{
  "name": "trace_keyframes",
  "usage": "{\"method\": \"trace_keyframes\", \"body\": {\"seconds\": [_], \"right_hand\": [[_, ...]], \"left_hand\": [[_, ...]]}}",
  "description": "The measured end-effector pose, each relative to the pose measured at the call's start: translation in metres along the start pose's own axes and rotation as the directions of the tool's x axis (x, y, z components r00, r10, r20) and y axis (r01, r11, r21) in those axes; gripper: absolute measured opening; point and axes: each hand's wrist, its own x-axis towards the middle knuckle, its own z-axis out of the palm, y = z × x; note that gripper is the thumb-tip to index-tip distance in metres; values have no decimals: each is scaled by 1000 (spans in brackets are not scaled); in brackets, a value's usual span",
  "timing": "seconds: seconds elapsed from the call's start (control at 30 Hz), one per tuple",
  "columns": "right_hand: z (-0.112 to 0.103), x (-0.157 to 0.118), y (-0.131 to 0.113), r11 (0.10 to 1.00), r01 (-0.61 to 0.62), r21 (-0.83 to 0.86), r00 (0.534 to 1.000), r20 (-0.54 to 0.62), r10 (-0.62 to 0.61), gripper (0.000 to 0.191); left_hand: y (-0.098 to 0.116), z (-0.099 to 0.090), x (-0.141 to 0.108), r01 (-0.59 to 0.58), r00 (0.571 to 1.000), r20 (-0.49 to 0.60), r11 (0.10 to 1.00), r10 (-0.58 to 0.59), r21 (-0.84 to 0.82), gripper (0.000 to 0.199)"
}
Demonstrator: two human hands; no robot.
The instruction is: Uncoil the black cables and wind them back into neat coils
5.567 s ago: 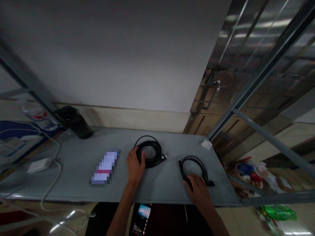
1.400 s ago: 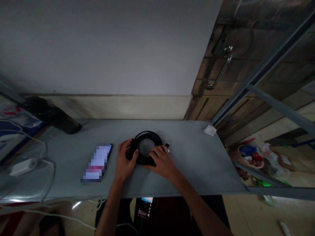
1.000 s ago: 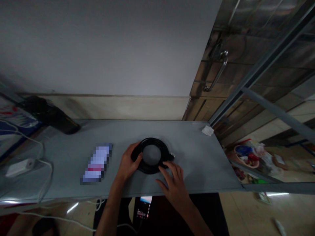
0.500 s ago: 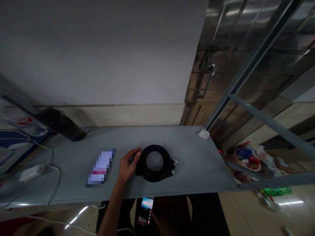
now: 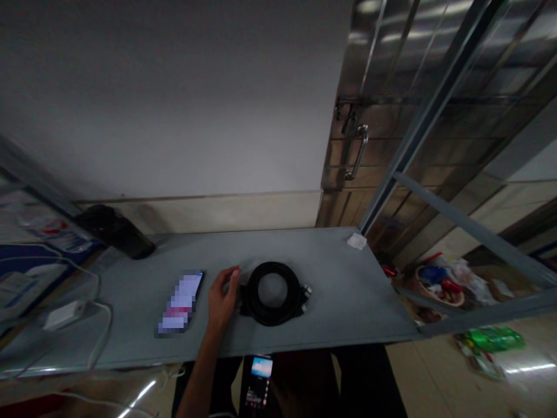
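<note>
A coiled black cable (image 5: 289, 305) lies on the grey shelf, its light-coloured plugs at the right side of the coil. Just left of it is my left hand (image 5: 221, 296), thumb and bent fingers apart, with nothing visible between them. A phone with a blurred-out screen (image 5: 180, 303) lies further left. Below the shelf edge a second, lit phone (image 5: 260, 377) is over my lap. Beside it, my right hand (image 5: 282, 397) shows only as a dim shape; its fingers are too dark to make out.
A black bottle (image 5: 126, 235) lies at the back left, with a white adapter (image 5: 65, 314) and its cord nearer the front. Crumpled paper (image 5: 357, 241) is at the back right. Metal posts (image 5: 418, 139) frame the shelf; a basket of items (image 5: 439, 284) stands beyond.
My left hand has drawn slightly left, away from the coil, and its fingers have shifted. The coil stays on the shelf. The camera view has shifted a little.
</note>
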Motion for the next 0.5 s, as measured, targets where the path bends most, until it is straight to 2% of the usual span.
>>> {"method": "trace_keyframes", "body": {"seconds": [0.1, 0.2, 0.3, 0.4, 0.5], "right_hand": [[-6, 0, 6, 989, -89, 119, 996, 29, 86, 87], [-9, -5, 23, 967, -132, 217, 988, 108, 110, 86], [-31, -13, 41, 946, -205, 252, 965, 212, 153, 79], [-89, -30, 47, 919, -211, 332, 974, 153, 168, 63], [-166, -59, 37, 903, -79, 421, 995, -28, 100, 34]], "left_hand": [[-3, 0, 0, 2, 1000, -19, 1000, -3, -5, 52], [-5, 0, -3, -12, 999, -36, 1000, 11, -8, 50], [-4, -3, -13, -17, 999, -45, 1000, 17, 5, 50], [-1, -8, -28, 27, 999, -29, 1000, -27, -7, 53], [0, -14, -40, 79, 997, -1, 996, -79, -41, 58]]}}
